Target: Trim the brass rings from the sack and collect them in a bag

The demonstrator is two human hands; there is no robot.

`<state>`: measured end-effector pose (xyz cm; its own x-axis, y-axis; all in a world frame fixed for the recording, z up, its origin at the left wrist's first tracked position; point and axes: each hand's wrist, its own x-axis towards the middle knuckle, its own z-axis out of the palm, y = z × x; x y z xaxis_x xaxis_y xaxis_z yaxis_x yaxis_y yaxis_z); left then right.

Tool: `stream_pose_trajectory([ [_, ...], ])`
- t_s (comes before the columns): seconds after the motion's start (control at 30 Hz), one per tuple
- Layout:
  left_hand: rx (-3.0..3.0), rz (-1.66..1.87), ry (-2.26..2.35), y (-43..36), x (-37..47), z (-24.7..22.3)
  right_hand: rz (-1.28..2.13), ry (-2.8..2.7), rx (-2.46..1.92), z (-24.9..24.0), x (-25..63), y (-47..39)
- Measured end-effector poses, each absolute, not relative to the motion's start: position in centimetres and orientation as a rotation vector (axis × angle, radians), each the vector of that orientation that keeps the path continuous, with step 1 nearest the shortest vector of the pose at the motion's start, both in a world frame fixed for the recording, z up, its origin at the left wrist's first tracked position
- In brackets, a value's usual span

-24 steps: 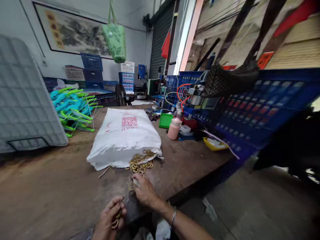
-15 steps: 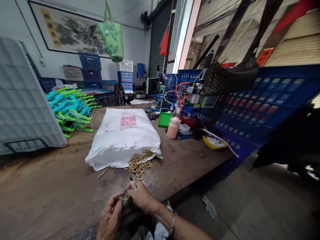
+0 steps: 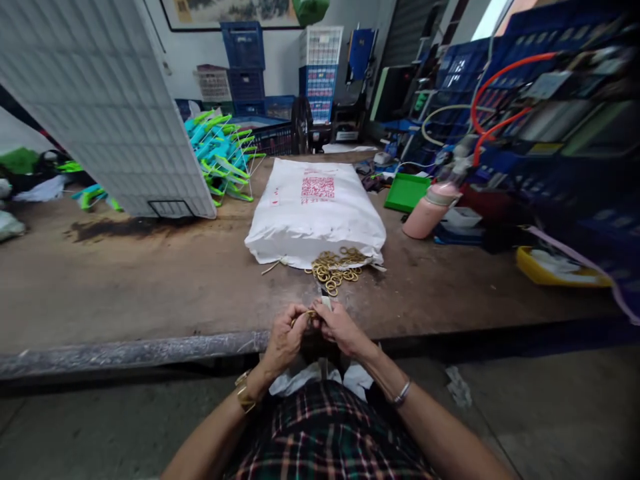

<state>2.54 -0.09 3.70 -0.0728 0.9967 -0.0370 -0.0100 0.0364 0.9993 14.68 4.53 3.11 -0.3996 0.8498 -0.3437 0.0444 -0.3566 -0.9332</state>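
My left hand [image 3: 287,335] is closed, thumb and fingers pinching a brass-coloured ring [image 3: 309,314] at the near edge of the table. Against the same ring, my right hand [image 3: 344,328] has its fingertips closed. A small tool with a pale handle [image 3: 326,302] and a dark tip, perhaps a knife, juts forward from my right hand. Just beyond both hands lies a loose pile of brass-coloured rings [image 3: 334,269]. The pile rests against and partly on the front of a stuffed white sack [image 3: 320,220] with red print. My fingers hide part of the held ring.
A ribbed grey panel [image 3: 145,133] leans at the left, beside turquoise and green plastic pieces [image 3: 225,157]. On the right stand a pink bottle [image 3: 425,217], a green tray [image 3: 407,192] and a yellow tray [image 3: 560,270]. Plastic wrap [image 3: 135,353] covers the table's front edge.
My view has turned left and downward, so the table things sit higher and farther right or nearer centre. Both hands stay together at the ring, with more of my arms showing.
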Motion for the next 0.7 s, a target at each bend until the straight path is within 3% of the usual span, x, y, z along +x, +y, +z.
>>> stream_pose_trajectory([
  [0.17, 1.13, 1.226, 1.327, -0.4, 2.4, 3.2, 1.412, -1.643, -1.23, 3.2, 14.7, 4.4],
  [0.4, 0.993, 1.062, 1.254, -0.4, 2.0, 2.8, 1.333, -1.701, -1.284, 3.1, 14.6, 4.4],
  [0.7, 0.783, 1.11, 1.073, -0.6, 1.6, 2.4, 1.327, -1.714, -1.206, 3.3, 14.3, 4.7],
])
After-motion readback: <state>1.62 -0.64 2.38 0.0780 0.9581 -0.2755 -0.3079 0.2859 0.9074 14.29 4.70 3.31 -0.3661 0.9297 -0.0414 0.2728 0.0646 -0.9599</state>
